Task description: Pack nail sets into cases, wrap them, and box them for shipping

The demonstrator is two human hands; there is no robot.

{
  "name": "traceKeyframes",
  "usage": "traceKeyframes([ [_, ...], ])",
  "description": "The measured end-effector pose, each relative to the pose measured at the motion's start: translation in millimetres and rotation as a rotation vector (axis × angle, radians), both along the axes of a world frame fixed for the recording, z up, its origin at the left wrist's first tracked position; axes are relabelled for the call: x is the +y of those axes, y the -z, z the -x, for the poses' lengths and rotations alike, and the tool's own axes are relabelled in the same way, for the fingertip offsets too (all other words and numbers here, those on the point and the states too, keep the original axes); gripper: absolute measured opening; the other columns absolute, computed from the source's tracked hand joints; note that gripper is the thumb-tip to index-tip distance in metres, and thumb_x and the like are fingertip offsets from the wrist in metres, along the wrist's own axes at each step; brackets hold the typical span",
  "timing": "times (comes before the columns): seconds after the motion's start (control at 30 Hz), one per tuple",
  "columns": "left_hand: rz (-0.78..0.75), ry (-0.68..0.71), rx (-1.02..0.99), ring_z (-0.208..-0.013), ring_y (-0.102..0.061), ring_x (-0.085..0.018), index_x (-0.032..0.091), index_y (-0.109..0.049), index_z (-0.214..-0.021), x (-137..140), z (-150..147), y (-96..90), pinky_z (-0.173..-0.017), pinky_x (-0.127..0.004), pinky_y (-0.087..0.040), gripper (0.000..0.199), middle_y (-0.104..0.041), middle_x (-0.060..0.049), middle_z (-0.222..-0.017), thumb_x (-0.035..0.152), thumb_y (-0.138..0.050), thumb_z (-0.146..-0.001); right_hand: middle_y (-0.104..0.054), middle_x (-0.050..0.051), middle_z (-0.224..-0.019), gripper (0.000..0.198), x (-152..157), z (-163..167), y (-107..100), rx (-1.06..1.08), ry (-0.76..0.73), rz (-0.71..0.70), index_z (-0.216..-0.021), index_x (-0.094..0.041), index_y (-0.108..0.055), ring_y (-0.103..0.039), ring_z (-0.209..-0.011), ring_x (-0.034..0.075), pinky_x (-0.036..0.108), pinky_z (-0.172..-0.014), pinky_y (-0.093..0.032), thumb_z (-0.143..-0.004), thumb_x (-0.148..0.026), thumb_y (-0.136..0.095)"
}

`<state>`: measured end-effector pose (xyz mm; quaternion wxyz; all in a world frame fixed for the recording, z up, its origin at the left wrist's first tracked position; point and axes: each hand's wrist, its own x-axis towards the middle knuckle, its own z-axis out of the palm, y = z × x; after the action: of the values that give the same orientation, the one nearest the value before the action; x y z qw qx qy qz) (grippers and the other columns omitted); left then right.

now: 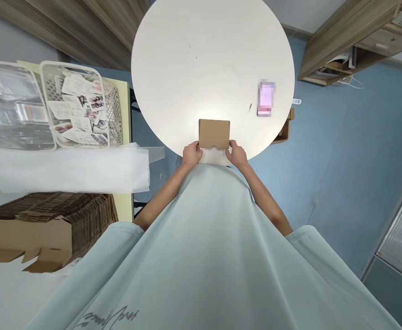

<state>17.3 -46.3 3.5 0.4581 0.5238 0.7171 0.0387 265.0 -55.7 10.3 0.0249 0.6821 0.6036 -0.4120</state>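
One box (pixel 214 133), interior hidden, between hands (pixel 192 155) (pixel 237 155)

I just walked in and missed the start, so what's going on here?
A person's left hand and right hand hold a brown box by its near corners, on the near part of a round white table. The box looks closed. Off to the left, cardboard is stacked.

The brown cardboard box (pixel 214 133) is hiding some fingertips of the left hand (pixel 192 155) and right hand (pixel 237 154), pixelation is blurring the pink-and-purple rectangle (pixel 266 97), print on the cards (pixel 73 85) is proving too small to read, and the view's edges are cutting off the round table (pixel 204 64) and cardboard stack (pixel 92 217)
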Motion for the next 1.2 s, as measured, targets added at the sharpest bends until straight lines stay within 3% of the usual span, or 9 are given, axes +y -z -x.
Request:
traceKeyframes([
  [0.1,0.022,-0.052,-0.038,-0.129,-0.077,-0.032,0.021,-0.082,-0.136,0.8,1.9,-1.0,-0.109,-0.039,-0.057,0.047,-0.085,-0.009,-0.137,0.019,-0.055,-0.097,-0.075,0.016,-0.155,0.051,-3.9,-0.1,2.6,0.046,0.066,0.007,-0.153,-0.022,-0.055,-0.076,-0.131,0.043,0.06,-0.107,-0.063,-0.103,-0.033,-0.059],
  [0.2,0.021,-0.092,-0.064,-0.136,-0.073,-0.033,0.018,-0.079,-0.141,1.4,3.7,-0.5,-0.116,-0.041,-0.054,0.048,-0.082,-0.012,-0.143,0.033,-0.048,-0.108,-0.077,0.016,-0.152,0.047,-6.6,0.2,6.8,0.113,0.128,0.005,-0.15,-0.022,-0.057,-0.075,-0.139,0.039,0.058,-0.113,-0.062,-0.106,-0.037,-0.059],
  [0.4,0.016,-0.091,-0.092,-0.131,-0.076,-0.033,0.013,-0.064,-0.16,-1.6,5.4,11.1,-0.115,-0.042,-0.054,0.057,-0.081,-0.017,-0.141,0.041,-0.041,-0.116,-0.081,0.016,-0.145,0.032,-7.4,2.3,14.5,0.222,0.24,0.006,-0.139,-0.024,-0.062,-0.08,-0.133,0.033,0.053,-0.116,-0.062,-0.111,-0.037,-0.053],
  [0.67,-0.061,-0.115,-0.135,-0.119,-0.078,-0.034,0.022,-0.08,-0.129,-5.0,7.4,29.3,-0.108,-0.043,-0.057,0.044,-0.085,-0.014,-0.117,0.049,-0.048,-0.115,-0.085,0.015,-0.136,0.027,-7.2,2.9,19.8,0.222,0.292,-0.001,-0.132,-0.025,-0.064,-0.082,-0.122,0.032,0.054,-0.112,-0.063,-0.109,-0.036,-0.055],
  [0.77,-0.023,-0.181,-0.175,-0.118,-0.08,-0.033,0.022,-0.08,-0.129,-2.1,4.9,32.1,-0.106,-0.042,-0.06,0.041,-0.084,-0.013,-0.117,0.047,-0.052,-0.113,-0.085,0.014,-0.132,0.025,-7.3,2.2,24.1,0.243,0.322,0.014,-0.128,-0.026,-0.064,-0.082,-0.122,0.032,0.053,-0.11,-0.063,-0.107,-0.038,-0.059],
  [0.97,0.139,-0.43,-0.434,-0.107,-0.084,-0.023,0.012,-0.07,-0.146,0.1,2.8,28.2,-0.1,-0.037,-0.067,0.042,-0.078,-0.016,-0.139,0.029,-0.051,-0.113,-0.085,0.012,-0.128,0.032,-8.9,2.6,30.7,0.354,0.443,0.055,-0.132,-0.025,-0.061,-0.083,-0.111,0.025,0.047,-0.107,-0.065,-0.102,-0.036,-0.059],
  [1.2,0.229,-0.437,-0.539,-0.108,-0.084,-0.02,0.014,-0.069,-0.142,1.4,11.7,29.3,-0.103,-0.036,-0.068,0.035,-0.076,-0.018,-0.145,0.031,-0.057,-0.113,-0.086,0.009,-0.119,0.03,-14.5,0.2,33.0,0.324,0.449,0.044,-0.128,-0.025,-0.064,-0.084,-0.111,0.026,0.044,-0.107,-0.065,-0.102,-0.04,-0.062],
])
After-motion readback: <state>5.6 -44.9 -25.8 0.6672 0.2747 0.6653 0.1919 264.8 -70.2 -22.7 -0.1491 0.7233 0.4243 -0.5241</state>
